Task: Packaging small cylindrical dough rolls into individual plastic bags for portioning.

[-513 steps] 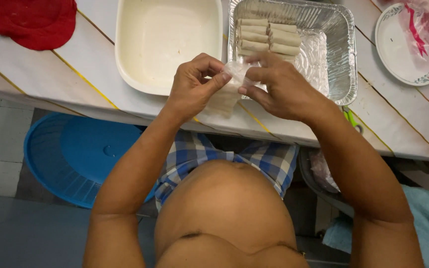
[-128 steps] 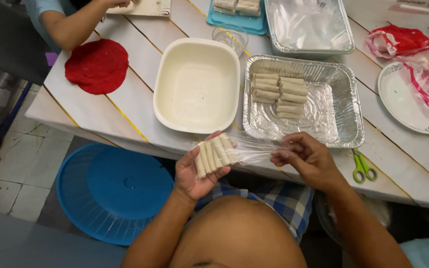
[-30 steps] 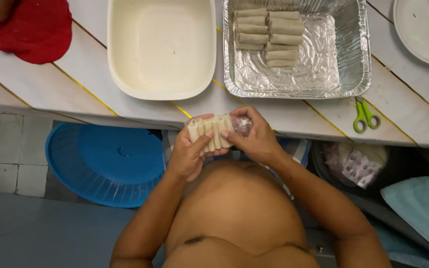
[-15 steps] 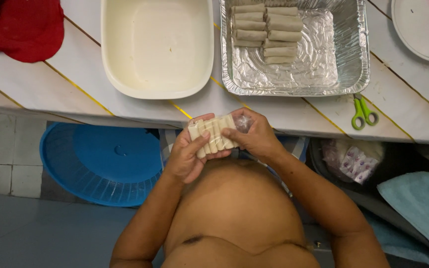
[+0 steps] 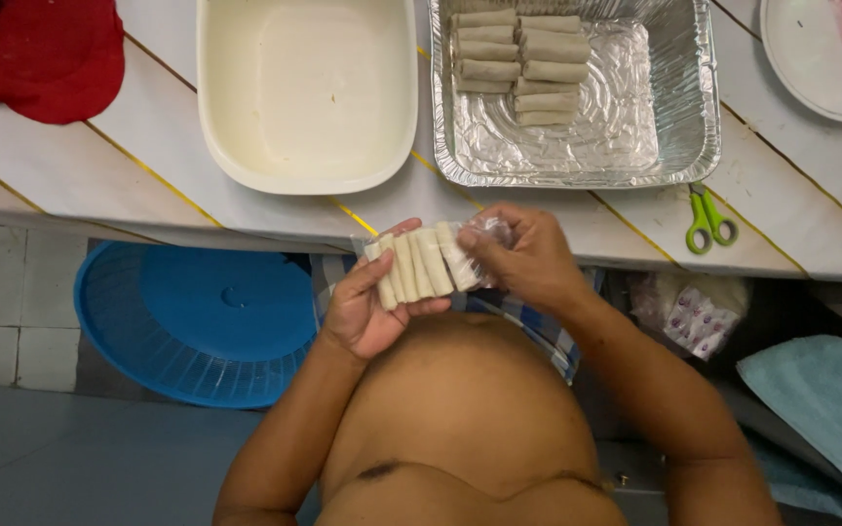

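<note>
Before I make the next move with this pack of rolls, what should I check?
1. Left hand supports the pack of rolls from below: ok.
2. Right hand pinches the clear wrap at the pack's end: ok.
3. Rolls lie side by side in the wrap: ok.
4. Wrap sealed: cannot tell.
5. Foil tray has bare space beside its rolls: ok.
6. Green scissors within reach on the table: ok.

Rolls in clear wrap (image 5: 419,265): five. Rolls in foil tray (image 5: 518,64): about eleven, two columns. Foil tray (image 5: 679,107): one. Cream tub (image 5: 306,88): one. Green scissors (image 5: 706,216): one.
</note>
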